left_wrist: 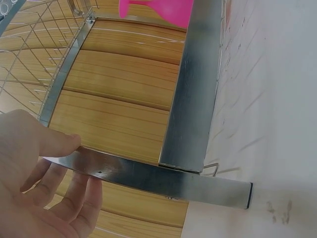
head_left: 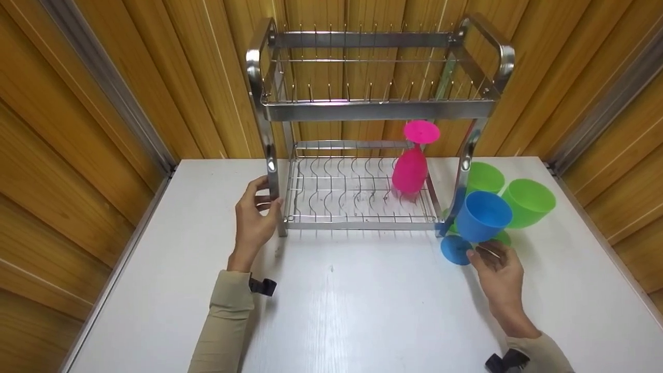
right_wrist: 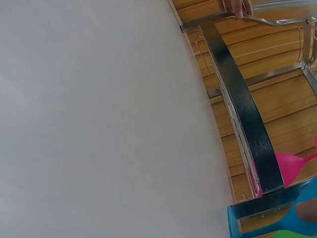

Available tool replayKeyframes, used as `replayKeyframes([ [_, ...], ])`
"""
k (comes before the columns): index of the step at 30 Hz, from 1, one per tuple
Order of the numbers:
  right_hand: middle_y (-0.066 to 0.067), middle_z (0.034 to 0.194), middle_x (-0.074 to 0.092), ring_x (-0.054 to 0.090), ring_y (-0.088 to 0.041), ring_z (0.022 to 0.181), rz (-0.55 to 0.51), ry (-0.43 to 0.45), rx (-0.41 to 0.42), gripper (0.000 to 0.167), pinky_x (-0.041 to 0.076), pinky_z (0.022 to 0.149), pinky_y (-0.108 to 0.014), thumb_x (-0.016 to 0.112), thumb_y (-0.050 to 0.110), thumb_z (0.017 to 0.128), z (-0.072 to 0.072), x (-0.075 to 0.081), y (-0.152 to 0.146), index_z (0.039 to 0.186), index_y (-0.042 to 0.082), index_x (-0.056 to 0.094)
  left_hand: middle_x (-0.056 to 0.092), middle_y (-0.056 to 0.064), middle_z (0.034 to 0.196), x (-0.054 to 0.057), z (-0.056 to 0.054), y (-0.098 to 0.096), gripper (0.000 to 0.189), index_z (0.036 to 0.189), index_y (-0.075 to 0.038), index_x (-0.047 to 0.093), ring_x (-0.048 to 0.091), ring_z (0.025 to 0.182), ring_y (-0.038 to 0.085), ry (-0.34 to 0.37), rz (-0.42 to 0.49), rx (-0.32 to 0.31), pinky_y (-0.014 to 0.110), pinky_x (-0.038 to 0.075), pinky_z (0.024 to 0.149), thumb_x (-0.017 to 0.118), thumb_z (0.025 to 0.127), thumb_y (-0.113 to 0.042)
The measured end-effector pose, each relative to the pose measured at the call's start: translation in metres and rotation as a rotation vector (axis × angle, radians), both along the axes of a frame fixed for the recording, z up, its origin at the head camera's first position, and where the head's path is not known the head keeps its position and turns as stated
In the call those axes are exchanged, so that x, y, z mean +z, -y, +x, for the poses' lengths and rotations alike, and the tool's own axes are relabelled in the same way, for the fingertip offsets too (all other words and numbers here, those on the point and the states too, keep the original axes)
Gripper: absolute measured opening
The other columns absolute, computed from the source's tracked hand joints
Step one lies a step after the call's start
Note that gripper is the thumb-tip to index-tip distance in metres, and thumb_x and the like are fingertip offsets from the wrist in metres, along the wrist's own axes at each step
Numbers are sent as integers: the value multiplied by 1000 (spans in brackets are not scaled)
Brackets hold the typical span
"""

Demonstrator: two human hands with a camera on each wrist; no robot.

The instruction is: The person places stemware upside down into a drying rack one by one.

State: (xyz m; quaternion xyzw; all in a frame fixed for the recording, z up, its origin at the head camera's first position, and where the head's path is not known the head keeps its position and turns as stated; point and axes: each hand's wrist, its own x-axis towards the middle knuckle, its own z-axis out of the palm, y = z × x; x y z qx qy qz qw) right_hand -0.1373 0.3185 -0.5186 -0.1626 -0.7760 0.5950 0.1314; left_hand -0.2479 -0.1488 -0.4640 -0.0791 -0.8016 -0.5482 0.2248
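Note:
My left hand [head_left: 255, 223] grips the left front leg of a two-tier metal dish rack [head_left: 380, 110], thumb on one side and fingers on the other. In the left wrist view, the hand [left_wrist: 52, 168] holds the same flat leg. A blue plastic goblet [head_left: 484, 217] stands upright beside the rack's right front leg. Close by its base and bowl is my right hand [head_left: 502, 282], fingers bent with a gap to the thumb. In the right wrist view a fingertip overlaps the blue goblet [right_wrist: 292, 223]; whether it touches is unclear. A pink goblet [head_left: 411, 171] sits upside down on the lower tier.
Two green goblets [head_left: 529, 203] stand upright behind and right of the blue one, partly hidden. Everything rests on a white table [head_left: 331, 305] against wood-look panels [head_left: 67, 155]. Upright wire prongs line the rack's upper tier.

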Motion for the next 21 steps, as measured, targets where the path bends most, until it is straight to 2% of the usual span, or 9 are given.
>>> replayKeyframes([
  [5, -18, 156, 49, 51, -35, 146, 50, 40, 37, 67, 47, 110, -10, 67, 10, 105, -10, -2, -4, 161, -1, 33, 69, 16, 131, -1, -1, 0, 52, 145, -4, 58, 75, 105, 31, 0, -2, 2, 43, 65, 94, 74, 96, 2],
  [9, -24, 159, 48, 51, -38, 146, 54, 51, 47, 71, 48, 110, -13, 68, 8, 104, -19, -1, -7, 163, -1, 31, 69, 17, 130, -1, -2, 0, 52, 144, -2, 58, 75, 105, 32, -14, -6, 3, 42, 65, 93, 75, 95, 3],
  [12, -26, 162, 46, 51, -38, 146, 30, 59, 52, 73, 48, 118, -26, 69, 7, 103, -25, -1, -6, 164, -1, 30, 69, 18, 129, -1, -2, 0, 53, 144, -1, 59, 75, 104, 32, -22, -9, 8, 42, 65, 93, 75, 94, 4],
  [16, -28, 167, 39, 45, -42, 152, 14, 70, 60, 74, 38, 127, -52, 69, 5, 102, -29, -1, -4, 164, -4, 29, 70, 16, 129, -2, -2, 0, 52, 144, -2, 59, 75, 103, 31, -19, -5, 7, 41, 65, 93, 75, 95, 3],
  [21, -30, 168, 35, 38, -48, 155, 12, 56, 76, 75, 32, 129, -61, 69, 4, 101, -32, -1, -2, 162, -8, 28, 70, 16, 130, -3, -3, 1, 53, 145, -2, 58, 75, 104, 31, -14, -3, 3, 41, 65, 93, 75, 94, 4],
])
